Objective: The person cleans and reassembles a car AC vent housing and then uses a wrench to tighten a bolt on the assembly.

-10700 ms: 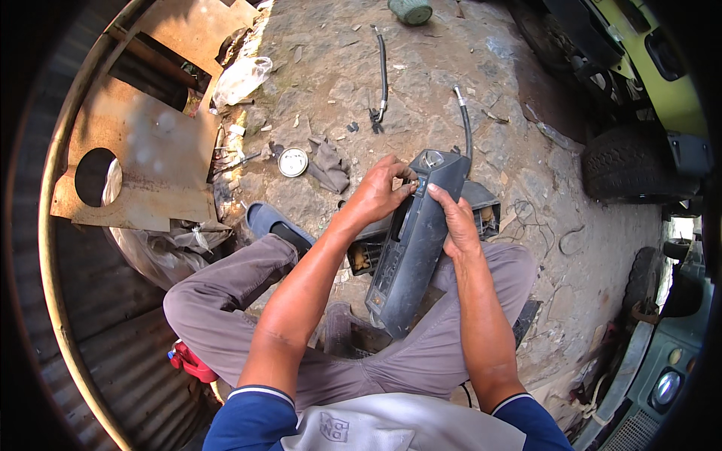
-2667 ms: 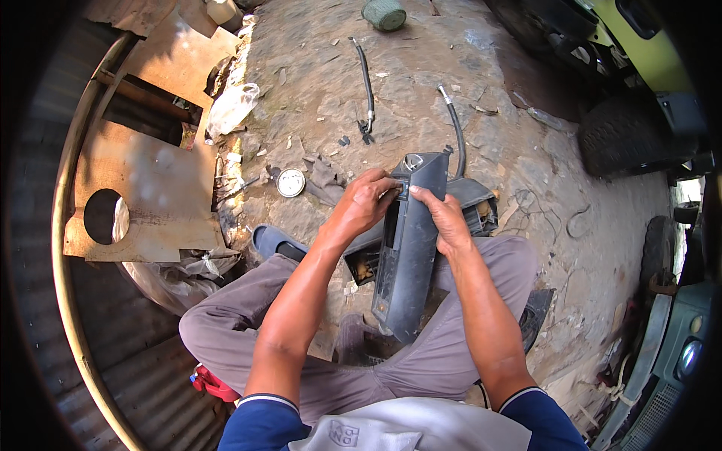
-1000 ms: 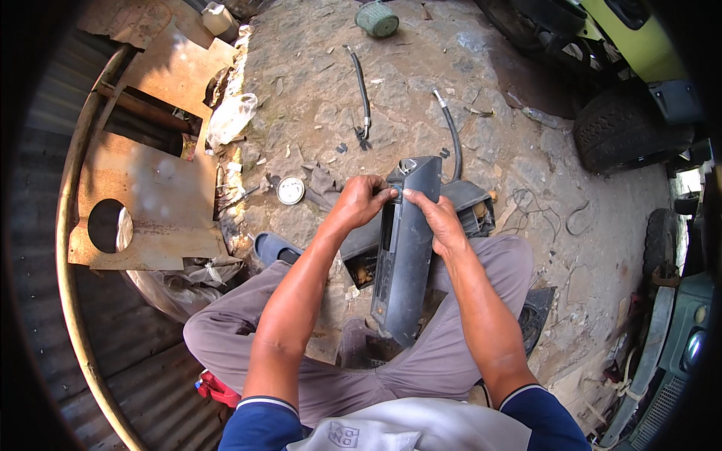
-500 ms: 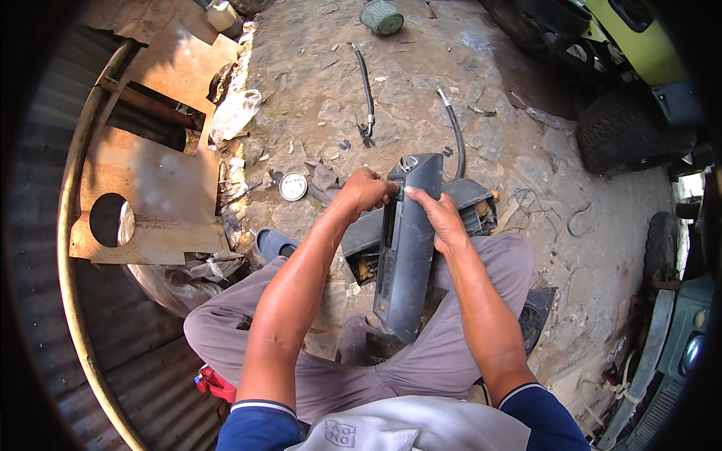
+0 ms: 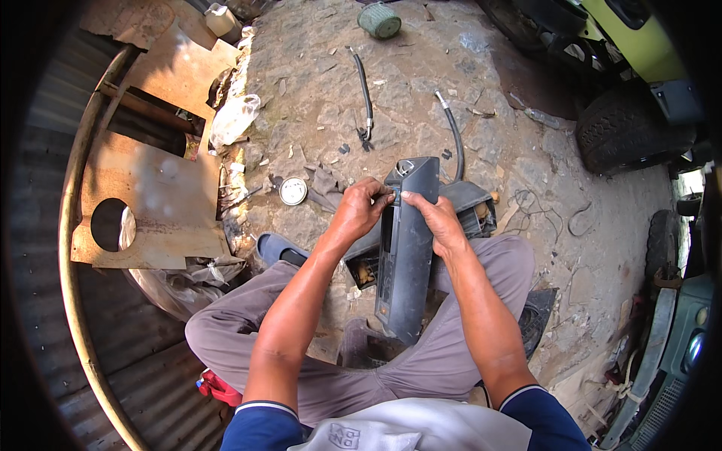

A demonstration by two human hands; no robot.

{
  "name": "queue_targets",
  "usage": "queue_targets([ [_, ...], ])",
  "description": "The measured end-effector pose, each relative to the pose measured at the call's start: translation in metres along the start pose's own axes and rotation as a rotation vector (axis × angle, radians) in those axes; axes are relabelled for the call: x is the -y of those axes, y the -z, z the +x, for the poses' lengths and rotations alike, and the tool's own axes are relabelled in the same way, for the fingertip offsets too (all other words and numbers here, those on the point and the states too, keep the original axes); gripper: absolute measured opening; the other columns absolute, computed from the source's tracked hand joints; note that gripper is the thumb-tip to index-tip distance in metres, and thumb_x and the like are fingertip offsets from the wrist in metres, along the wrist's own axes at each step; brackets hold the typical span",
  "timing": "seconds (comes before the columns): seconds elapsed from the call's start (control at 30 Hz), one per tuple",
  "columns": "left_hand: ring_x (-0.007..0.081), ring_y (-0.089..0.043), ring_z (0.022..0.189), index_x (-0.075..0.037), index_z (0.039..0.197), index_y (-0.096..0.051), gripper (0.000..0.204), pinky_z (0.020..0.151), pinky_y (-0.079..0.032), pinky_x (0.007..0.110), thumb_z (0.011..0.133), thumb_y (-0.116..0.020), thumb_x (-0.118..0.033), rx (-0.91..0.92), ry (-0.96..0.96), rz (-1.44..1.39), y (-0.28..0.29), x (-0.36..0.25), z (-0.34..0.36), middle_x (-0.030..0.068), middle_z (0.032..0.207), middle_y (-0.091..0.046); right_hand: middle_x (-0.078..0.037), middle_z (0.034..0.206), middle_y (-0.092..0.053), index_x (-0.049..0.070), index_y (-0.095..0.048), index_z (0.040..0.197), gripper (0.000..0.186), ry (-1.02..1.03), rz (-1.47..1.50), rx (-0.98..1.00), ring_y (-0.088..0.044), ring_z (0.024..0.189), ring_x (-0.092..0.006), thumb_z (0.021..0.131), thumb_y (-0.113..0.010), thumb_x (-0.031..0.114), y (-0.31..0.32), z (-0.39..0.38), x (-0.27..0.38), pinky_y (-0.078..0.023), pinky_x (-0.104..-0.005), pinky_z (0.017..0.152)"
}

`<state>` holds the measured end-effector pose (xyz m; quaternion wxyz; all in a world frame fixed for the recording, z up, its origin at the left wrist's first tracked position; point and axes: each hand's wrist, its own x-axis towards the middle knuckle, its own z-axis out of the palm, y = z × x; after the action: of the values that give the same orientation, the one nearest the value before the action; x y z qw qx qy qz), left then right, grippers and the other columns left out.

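Observation:
A long, dark grey plastic panel [image 5: 411, 259], like a vehicle trim piece with openings along its left side, stands slanted between my legs. My right hand [image 5: 440, 220] grips its right edge, the thumb laid across the front near the upper end. At the panel's upper left edge, the fingers of my left hand [image 5: 359, 210] are pinched together beside a small opening; whatever sits between them is hidden. Behind the panel lies a second dark plastic housing [image 5: 474, 208], partly covered by it and by my hands.
Two black hoses [image 5: 364, 89] with metal ends lie ahead on the stone floor, near a green cylindrical basket-like object [image 5: 379, 21]. A round tin lid [image 5: 293, 191] and a grey cloth [image 5: 325, 186] lie left. Rusty sheet metal [image 5: 154, 184] borders the left; a tyre [image 5: 628, 131] stands right.
My left hand has shifted slightly down and left, its fingers still at the panel's upper edge. The panel's top has tipped a little to the left, and my right hand has moved with it.

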<state>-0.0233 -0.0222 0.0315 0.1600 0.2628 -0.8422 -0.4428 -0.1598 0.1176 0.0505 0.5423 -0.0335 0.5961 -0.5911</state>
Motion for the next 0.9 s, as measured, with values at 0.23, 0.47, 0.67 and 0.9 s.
queue_targets([
  [0.23, 0.0359, -0.066, 0.087, 0.003, 0.099, -0.07, 0.015, 0.075, -0.052, 0.043, 0.092, -0.073, -0.01, 0.002, -0.051, 0.008, -0.004, -0.001, 0.002, 0.0175, 0.091, -0.066, -0.007, 0.085, -0.072, 0.002, -0.071, 0.1, 0.029, 0.005, 0.033, -0.005, -0.07, 0.069, -0.0148, 0.088, -0.079, 0.027, 0.0, -0.001, 0.002, -0.058, -0.0311, 0.062],
  [0.47, 0.0407, -0.064, 0.089, 0.002, 0.103, -0.064, 0.015, 0.076, -0.05, 0.046, 0.096, -0.068, -0.011, 0.024, -0.141, 0.082, -0.002, -0.002, -0.001, 0.0196, 0.095, -0.061, -0.006, 0.084, -0.072, 0.002, -0.071, 0.101, 0.029, 0.023, 0.026, -0.01, -0.069, 0.068, -0.015, 0.088, -0.079, 0.026, 0.001, 0.003, -0.002, -0.058, -0.0307, 0.061],
  [0.67, 0.0413, -0.063, 0.085, 0.005, 0.094, -0.066, 0.025, 0.075, -0.049, 0.047, 0.098, -0.066, -0.019, 0.002, -0.027, 0.084, -0.01, -0.006, 0.0, 0.0203, 0.089, -0.06, -0.006, 0.085, -0.073, 0.002, -0.072, 0.101, 0.029, 0.019, 0.042, -0.002, -0.07, 0.071, -0.0148, 0.088, -0.08, 0.026, 0.005, 0.006, -0.004, -0.058, -0.0309, 0.065],
  [0.9, 0.0342, -0.064, 0.077, 0.007, 0.088, -0.07, 0.046, 0.072, -0.049, 0.045, 0.095, -0.071, -0.039, 0.02, 0.247, 0.043, -0.017, 0.003, 0.0, 0.0204, 0.082, -0.064, -0.007, 0.089, -0.074, 0.002, -0.072, 0.105, 0.032, -0.002, 0.037, -0.016, -0.071, 0.073, -0.0151, 0.087, -0.079, 0.027, 0.001, 0.006, 0.001, -0.058, -0.0311, 0.066],
])
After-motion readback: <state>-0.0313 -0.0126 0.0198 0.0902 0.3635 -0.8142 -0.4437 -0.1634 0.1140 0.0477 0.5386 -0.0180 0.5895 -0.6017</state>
